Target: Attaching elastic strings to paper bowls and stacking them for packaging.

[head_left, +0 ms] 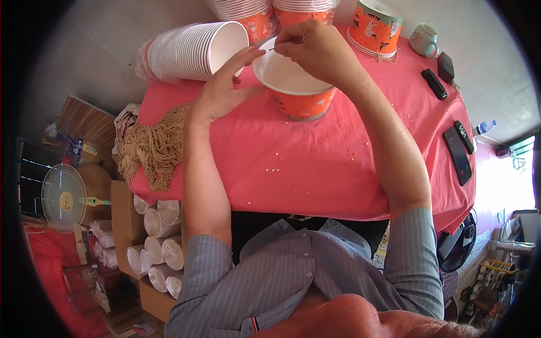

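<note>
An orange paper bucket [304,106] with a white inside and printed figures stands upright at the far middle of the table. Above its far rim, my right hand [315,50] pinches a thin tan strand, perhaps a cord end; most of it is hidden by the fingers. My left hand [221,90] is open at the bucket's left side, thumb and fingers apart. Its fingertips come close to the rim and the strand, and the thumb is blurred. A heap of tan cords [155,143] lies at the table's left edge.
Nested white buckets [186,50] lie wrapped in plastic at the back left, with more orange stacks [251,17] behind. An orange bucket stack [375,31], a mug [424,40] and a phone [457,155] are on the right. White bits [273,169] dot the pink cloth [315,188].
</note>
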Demonstrator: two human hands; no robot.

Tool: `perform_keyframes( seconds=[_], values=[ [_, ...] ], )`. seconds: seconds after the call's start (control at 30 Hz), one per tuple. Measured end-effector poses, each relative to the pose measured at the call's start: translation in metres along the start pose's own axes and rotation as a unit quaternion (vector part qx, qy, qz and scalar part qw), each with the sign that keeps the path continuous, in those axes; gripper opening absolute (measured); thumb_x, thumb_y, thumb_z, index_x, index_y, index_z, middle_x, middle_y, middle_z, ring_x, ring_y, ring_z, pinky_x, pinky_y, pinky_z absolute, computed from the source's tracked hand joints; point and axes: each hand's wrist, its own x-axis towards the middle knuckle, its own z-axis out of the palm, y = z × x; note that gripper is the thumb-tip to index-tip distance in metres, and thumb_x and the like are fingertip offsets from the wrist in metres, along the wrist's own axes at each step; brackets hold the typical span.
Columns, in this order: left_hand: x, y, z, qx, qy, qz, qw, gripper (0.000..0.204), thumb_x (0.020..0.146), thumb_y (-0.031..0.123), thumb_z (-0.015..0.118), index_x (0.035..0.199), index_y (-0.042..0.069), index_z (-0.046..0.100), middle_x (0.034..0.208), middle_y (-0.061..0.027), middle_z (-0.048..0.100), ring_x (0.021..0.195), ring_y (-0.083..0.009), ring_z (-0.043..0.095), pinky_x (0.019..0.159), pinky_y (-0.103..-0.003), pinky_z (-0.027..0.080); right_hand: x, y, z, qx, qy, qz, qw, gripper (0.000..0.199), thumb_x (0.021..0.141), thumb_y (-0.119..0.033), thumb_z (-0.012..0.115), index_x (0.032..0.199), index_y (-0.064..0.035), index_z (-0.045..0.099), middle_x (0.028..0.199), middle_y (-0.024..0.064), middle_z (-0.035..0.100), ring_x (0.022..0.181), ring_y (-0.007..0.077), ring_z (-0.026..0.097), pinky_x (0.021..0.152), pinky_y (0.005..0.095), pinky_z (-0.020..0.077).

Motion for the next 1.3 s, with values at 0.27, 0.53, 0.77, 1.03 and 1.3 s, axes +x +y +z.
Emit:
perform_keyframes(
  seconds=[0.27,0.53,0.77,1.03,1.3],
  values=[
    [0.008,0.006,0.021,-0.023,0.053,0.039,0.998,0.069,0.082,0.027,0.096,0.142,0.011,0.065,0.156,-0.0055,0.062,0.138,-0.0206,0.061,0.105,-0.039,0.053,0.001,0.007,-0.001,-0.103,-0.077,0.034,0.991,0.023,0.093,-0.026,0.074,0.103,-0.0074,0.084,0.094,0.0121,0.081,0.085,0.0268,0.077,0.083,0.0403,0.0594],
    [0.007,0.018,0.015,0.02,0.046,0.045,0.998,0.06,0.08,0.029,0.098,0.127,0.009,0.068,0.145,-0.0071,0.069,0.131,-0.0222,0.066,0.103,-0.04,0.054,-0.002,0.015,0.005,-0.115,-0.094,0.052,0.988,0.023,0.092,-0.024,0.071,0.102,-0.0088,0.085,0.094,0.0123,0.081,0.086,0.0272,0.076,0.082,0.0415,0.0591],
    [0.004,0.009,0.015,-0.091,0.02,0.102,0.99,0.057,0.082,0.025,0.097,0.126,0.01,0.065,0.148,-0.0034,0.067,0.126,-0.0198,0.065,0.105,-0.04,0.053,-0.005,0.009,0.003,-0.104,-0.102,0.055,0.988,0.023,0.093,-0.023,0.068,0.102,-0.0091,0.084,0.093,0.0114,0.08,0.087,0.0268,0.076,0.082,0.0422,0.0585],
    [0.007,0.023,0.015,-0.004,0.014,0.048,0.999,0.057,0.081,0.024,0.097,0.125,0.009,0.064,0.154,-0.0052,0.064,0.136,-0.0215,0.063,0.109,-0.041,0.053,-0.002,0.029,0.01,-0.188,-0.143,-0.022,0.971,0.024,0.093,-0.02,0.064,0.101,-0.0085,0.083,0.094,0.0119,0.079,0.087,0.028,0.076,0.082,0.0433,0.0587],
    [0.002,0.025,0.014,-0.002,0.01,0.04,0.999,0.065,0.077,0.02,0.097,0.133,0.008,0.066,0.139,-0.0035,0.073,0.127,-0.0258,0.067,0.108,-0.04,0.054,-0.008,0.008,0.005,-0.17,-0.165,-0.004,0.971,0.022,0.09,-0.017,0.064,0.099,-0.0065,0.082,0.092,0.0143,0.079,0.086,0.0297,0.076,0.081,0.0445,0.0589]
  ],
)
